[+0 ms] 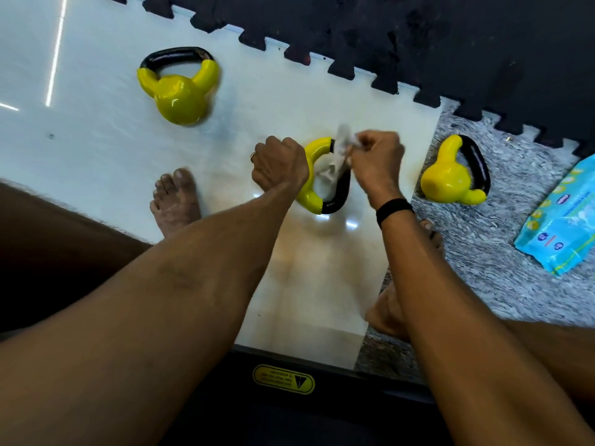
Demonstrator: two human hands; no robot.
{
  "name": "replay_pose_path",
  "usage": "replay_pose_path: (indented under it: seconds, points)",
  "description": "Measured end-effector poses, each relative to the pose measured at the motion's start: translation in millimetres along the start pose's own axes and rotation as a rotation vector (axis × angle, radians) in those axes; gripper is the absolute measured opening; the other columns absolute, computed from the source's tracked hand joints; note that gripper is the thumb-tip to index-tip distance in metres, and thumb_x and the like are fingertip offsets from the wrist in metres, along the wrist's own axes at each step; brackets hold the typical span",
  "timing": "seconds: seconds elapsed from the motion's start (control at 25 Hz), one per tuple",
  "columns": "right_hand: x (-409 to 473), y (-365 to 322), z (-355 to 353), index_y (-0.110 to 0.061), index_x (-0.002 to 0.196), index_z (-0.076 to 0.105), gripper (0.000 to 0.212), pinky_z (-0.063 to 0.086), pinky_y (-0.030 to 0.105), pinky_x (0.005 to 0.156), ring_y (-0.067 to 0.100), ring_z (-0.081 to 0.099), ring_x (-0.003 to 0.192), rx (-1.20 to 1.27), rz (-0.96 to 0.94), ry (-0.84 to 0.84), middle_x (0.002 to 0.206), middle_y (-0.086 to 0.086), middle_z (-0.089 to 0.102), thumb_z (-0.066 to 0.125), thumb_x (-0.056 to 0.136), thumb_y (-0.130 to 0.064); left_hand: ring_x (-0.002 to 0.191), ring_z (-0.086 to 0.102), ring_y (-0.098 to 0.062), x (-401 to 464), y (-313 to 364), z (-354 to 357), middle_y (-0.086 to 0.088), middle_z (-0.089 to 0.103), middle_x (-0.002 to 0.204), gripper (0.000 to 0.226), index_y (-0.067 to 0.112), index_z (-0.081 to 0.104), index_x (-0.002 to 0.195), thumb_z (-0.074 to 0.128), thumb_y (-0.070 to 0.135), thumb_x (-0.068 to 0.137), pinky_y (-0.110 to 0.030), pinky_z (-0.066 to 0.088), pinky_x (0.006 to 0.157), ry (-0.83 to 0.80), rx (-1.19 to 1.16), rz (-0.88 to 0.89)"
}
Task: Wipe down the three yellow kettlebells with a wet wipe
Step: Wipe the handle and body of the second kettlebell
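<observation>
head view: the left hand (279,165) is clamped over the middle kettlebell (314,194) on the glossy white floor (96,156), while the right hand (376,162) pinches a crumpled wet wipe (335,156) against its handle. another kettlebell (178,88) lies far left — the third (454,175) sits right on a grey rug (502,268), near a blue wipes pack (560,220).

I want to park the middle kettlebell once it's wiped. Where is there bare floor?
Bare tile lies between the left kettlebell and the puzzle mat, also left of the bare foot. It is crowded around the middle kettlebell, both hands and the wipe.
</observation>
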State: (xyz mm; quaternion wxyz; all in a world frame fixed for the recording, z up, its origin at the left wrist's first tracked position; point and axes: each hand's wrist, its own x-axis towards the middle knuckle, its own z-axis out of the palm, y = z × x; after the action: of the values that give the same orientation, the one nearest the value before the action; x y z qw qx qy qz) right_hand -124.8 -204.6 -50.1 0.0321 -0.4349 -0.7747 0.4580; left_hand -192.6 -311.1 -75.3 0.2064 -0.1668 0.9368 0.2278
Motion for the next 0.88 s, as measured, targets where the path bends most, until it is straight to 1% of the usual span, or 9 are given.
replay_pose_path:
  seconds: [0.08, 0.16, 0.24, 0.32, 0.4, 0.48, 0.56, 0.64, 0.88]
  points:
    - [9.3, -21.6, -2.3, -0.005, 0.075, 0.066, 0.017, 0.038, 0.026, 0.054, 0.009, 0.048, 0.060, 0.003, -0.151, 0.205, 0.065, 0.008, 0.062, 0.054, 0.086, -0.006, 0.110, 0.053, -0.031, 0.8, -2.3, 0.0, -0.011, 0.060, 0.114, 0.032, 0.006, 0.061, 0.102, 0.035, 0.023, 0.094, -0.036, 0.039, 0.088, 0.028, 0.001, 0.040]
    - [8.7, -29.8, 5.2, -0.005, 0.088, 0.069, 0.017, 0.041, 0.026, 0.054, 0.005, 0.047, 0.062, 0.112, -0.269, 0.268, 0.069, 0.005, 0.062, 0.053, 0.090, -0.008, 0.108, 0.054, -0.031, 2.0, -3.4, 1.4, -0.010, 0.060, 0.111, 0.029, 0.006, 0.060, 0.098, 0.037, 0.022, 0.092, -0.035, 0.038, 0.086, 0.036, -0.005, 0.044]
    - [0.9, -16.4, 17.4, -0.004, 0.102, 0.070, 0.020, 0.047, 0.024, 0.065, 0.008, 0.059, 0.074, 0.069, -0.308, 0.178, 0.086, 0.005, 0.070, 0.053, 0.095, -0.012, 0.108, 0.054, -0.030, 2.4, -3.0, 0.9, -0.009, 0.061, 0.111, 0.027, 0.006, 0.060, 0.096, 0.038, 0.022, 0.091, -0.034, 0.038, 0.085, 0.036, -0.015, 0.031]
    - [-13.1, 8.9, 25.9, -0.007, 0.120, 0.066, 0.029, 0.049, 0.031, 0.095, 0.021, 0.062, 0.110, -0.085, -0.315, -0.041, 0.120, 0.011, 0.067, 0.050, 0.097, -0.017, 0.107, 0.054, -0.030, 1.4, -1.5, 0.2, -0.009, 0.061, 0.110, 0.027, 0.007, 0.061, 0.094, 0.039, 0.022, 0.091, -0.035, 0.037, 0.085, 0.045, -0.032, 0.019]
    - [-28.2, 30.5, 24.8, -0.011, 0.138, 0.051, 0.041, 0.027, 0.041, 0.117, 0.028, 0.039, 0.139, -0.299, -0.386, -0.201, 0.147, 0.014, 0.045, 0.041, 0.099, -0.020, 0.105, 0.055, -0.030, 0.6, -0.8, 0.4, -0.009, 0.062, 0.107, 0.025, 0.007, 0.061, 0.091, 0.041, 0.022, 0.090, -0.035, 0.038, 0.083, 0.062, -0.041, 0.017]
    - [-34.9, 39.0, 22.3, -0.009, 0.149, 0.033, 0.054, 0.007, 0.048, 0.121, 0.031, 0.021, 0.147, -0.549, -0.504, -0.240, 0.157, 0.017, 0.026, 0.038, 0.096, -0.019, 0.103, 0.056, -0.030, 1.0, -1.3, 0.4, -0.009, 0.062, 0.105, 0.026, 0.007, 0.061, 0.090, 0.041, 0.023, 0.090, -0.035, 0.039, 0.082, 0.054, -0.040, 0.038]
    - [-36.2, 37.7, 20.7, -0.006, 0.152, 0.020, 0.072, -0.003, 0.051, 0.120, 0.032, 0.014, 0.149, -0.750, -0.572, -0.273, 0.159, 0.019, 0.018, 0.050, 0.088, -0.017, 0.103, 0.056, -0.030, 1.1, -2.5, 0.5, -0.010, 0.062, 0.106, 0.028, 0.007, 0.062, 0.093, 0.040, 0.024, 0.091, -0.036, 0.040, 0.083, 0.048, -0.032, 0.059]
    - [-27.3, 27.1, 20.2, -0.004, 0.151, 0.020, 0.079, -0.005, 0.052, 0.119, 0.033, 0.018, 0.147, -0.869, -0.583, -0.323, 0.157, 0.019, 0.023, 0.058, 0.083, -0.017, 0.104, 0.055, -0.029, -0.3, -2.4, -0.5, -0.009, 0.061, 0.107, 0.028, 0.007, 0.061, 0.095, 0.039, 0.024, 0.092, -0.036, 0.039, 0.084, 0.050, -0.019, 0.074]
    - [11.2, -15.6, 32.9, -0.009, 0.134, 0.047, 0.053, 0.002, 0.047, 0.121, 0.030, 0.041, 0.130, -0.997, -0.604, -0.521, 0.134, 0.013, 0.049, 0.059, 0.085, -0.023, 0.098, 0.058, -0.030, -0.1, -0.8, -1.2, -0.009, 0.062, 0.102, 0.029, 0.006, 0.061, 0.090, 0.038, 0.025, 0.090, -0.037, 0.042, 0.082, 0.055, -0.012, 0.065]
